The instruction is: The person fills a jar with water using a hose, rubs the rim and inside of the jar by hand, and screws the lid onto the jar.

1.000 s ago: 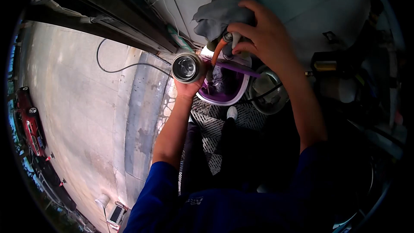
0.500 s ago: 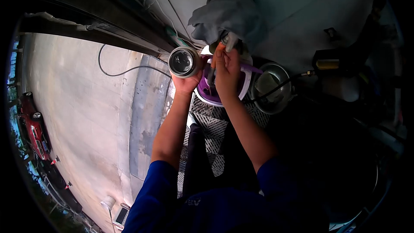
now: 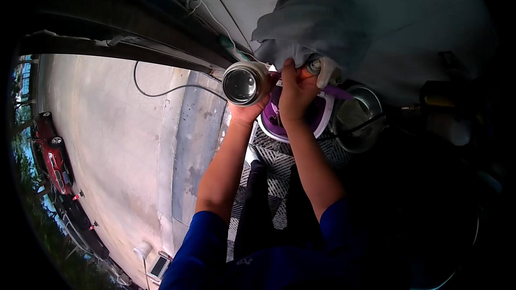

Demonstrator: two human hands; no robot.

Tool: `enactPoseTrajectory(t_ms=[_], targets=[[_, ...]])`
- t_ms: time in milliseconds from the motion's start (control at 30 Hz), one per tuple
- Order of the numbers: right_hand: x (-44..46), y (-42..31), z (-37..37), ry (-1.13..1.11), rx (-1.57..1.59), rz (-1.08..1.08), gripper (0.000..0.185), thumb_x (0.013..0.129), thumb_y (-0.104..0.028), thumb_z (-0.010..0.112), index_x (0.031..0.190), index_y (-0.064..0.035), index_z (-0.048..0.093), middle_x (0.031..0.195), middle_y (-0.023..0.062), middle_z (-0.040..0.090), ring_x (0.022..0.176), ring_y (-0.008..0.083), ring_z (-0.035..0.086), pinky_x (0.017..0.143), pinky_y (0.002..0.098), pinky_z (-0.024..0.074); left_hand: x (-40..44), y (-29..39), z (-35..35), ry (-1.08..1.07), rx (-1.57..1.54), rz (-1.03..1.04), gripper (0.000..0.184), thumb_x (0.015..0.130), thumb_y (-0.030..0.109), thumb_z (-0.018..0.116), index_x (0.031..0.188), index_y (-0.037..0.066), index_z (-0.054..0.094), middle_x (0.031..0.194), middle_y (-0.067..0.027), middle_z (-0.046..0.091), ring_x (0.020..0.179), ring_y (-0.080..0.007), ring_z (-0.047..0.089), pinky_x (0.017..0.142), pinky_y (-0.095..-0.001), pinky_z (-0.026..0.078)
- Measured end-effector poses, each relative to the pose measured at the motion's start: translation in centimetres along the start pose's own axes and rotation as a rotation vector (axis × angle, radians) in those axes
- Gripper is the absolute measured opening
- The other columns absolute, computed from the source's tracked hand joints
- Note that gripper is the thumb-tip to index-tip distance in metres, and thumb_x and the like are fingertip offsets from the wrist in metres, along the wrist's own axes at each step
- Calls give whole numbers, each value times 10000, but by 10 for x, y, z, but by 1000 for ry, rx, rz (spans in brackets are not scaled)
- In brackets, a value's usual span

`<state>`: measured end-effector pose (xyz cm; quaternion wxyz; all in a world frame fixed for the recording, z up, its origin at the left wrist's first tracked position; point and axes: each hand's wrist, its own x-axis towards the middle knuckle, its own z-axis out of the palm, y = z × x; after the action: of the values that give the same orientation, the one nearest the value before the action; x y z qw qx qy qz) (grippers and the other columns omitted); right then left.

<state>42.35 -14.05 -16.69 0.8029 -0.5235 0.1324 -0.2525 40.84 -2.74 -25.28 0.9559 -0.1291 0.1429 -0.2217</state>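
Observation:
An open round container (image 3: 240, 86) with a pale outside and a shiny inner rim is gripped by my left hand (image 3: 250, 110), its mouth facing the camera. To its right, my right hand (image 3: 298, 94) is closed round the orange part of a hose or tap fitting (image 3: 313, 66). The grey cloth (image 3: 303, 21) hangs just above my right hand. Below both hands stands a purple bucket (image 3: 322, 115) with a white rim, partly covered by my right hand and forearm.
A metal bowl (image 3: 365, 138) sits right of the bucket on the patterned mat (image 3: 269, 182). A dark hose (image 3: 172, 91) curves over the pale pavement (image 3: 118, 145) at the left. Dark equipment (image 3: 441, 96) stands at the right. Parked cars (image 3: 54, 166) show far left.
My right hand has come down from beside the cloth and closed on the orange fitting. The container stays in my left hand. The whole view has shifted slightly.

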Motion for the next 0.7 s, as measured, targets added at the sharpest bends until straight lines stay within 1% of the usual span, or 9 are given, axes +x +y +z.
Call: enactPoseTrajectory(t_ms=[167, 267, 367, 433, 533, 567, 633, 667, 700], targets=[[15, -21, -7, -47, -57, 219, 176, 805, 22, 686, 907, -17, 548, 780, -13, 577, 646, 56, 519, 587, 207, 414, -3, 2, -6, -71, -49, -55, 606, 883, 463, 497, 1267, -4, 536, 1322, -262, 510, 1240, -461, 458, 1054, -535, 390], [35, -31, -32, -506, 24, 415, 218, 830, -75, 672, 676, -80, 518, 522, -5, 441, 424, 115, 410, 432, 286, 389, -3, 7, -13, 25, 19, -35, 546, 886, 451, 486, 1229, 36, 570, 1278, -211, 560, 1207, -411, 508, 1033, -530, 415], [48, -25, -48, -698, 210, 477, 153, 825, -53, 662, 727, -69, 546, 577, 10, 479, 461, 130, 449, 456, 310, 417, 0, 14, -27, -84, 47, -67, 515, 883, 447, 491, 1208, 58, 587, 1243, -179, 592, 1168, -392, 548, 1008, -518, 442], [52, -23, -52, -727, 151, 520, 84, 819, -40, 654, 825, -60, 572, 644, 24, 513, 528, 142, 481, 521, 315, 438, -1, 10, -22, 43, 39, 6, 497, 885, 443, 493, 1201, 74, 595, 1229, -159, 607, 1143, -372, 573, 978, -510, 468], [49, 0, -62, -881, 180, 360, 98, 850, -81, 652, 894, -53, 570, 740, 37, 555, 679, 139, 513, 647, 289, 428, -3, 2, -5, 5, 123, 21, 521, 895, 438, 476, 1211, 39, 583, 1264, -190, 582, 1189, -379, 542, 1001, -520, 450], [45, 2, -64, -885, 179, 358, 98, 850, -81, 652, 894, -53, 570, 740, 37, 555, 679, 139, 513, 647, 289, 428, -1, 5, -8, 1, 122, 23, 521, 895, 438, 476, 1211, 39, 583, 1264, -190, 582, 1189, -379, 542, 1001, -520, 450], [18, -19, -51, -503, 96, 316, 140, 839, -106, 724, 859, -30, 608, 796, -1, 595, 745, 91, 549, 703, 220, 423, -1, 12, -21, -2, 45, -26, 544, 897, 431, 473, 1229, 10, 564, 1277, -217, 563, 1224, -398, 505, 1033, -520, 423], [7, -30, -41, -435, 123, 301, 180, 898, -141, 682, 982, -11, 589, 886, 6, 603, 830, 99, 563, 780, 235, 437, -2, 6, -12, 39, 77, -4, 564, 899, 429, 467, 1250, -5, 546, 1286, -235, 547, 1248, -406, 480, 1035, -517, 424], [1, -29, -34, -437, 117, 299, 180, 898, -141, 682, 982, -11, 589, 886, 6, 603, 830, 99, 563, 780, 235, 437, -1, 2, -6, 35, 72, -5, 564, 899, 429, 467, 1250, -5, 546, 1286, -235, 547, 1248, -406, 480, 1035, -517, 424]])
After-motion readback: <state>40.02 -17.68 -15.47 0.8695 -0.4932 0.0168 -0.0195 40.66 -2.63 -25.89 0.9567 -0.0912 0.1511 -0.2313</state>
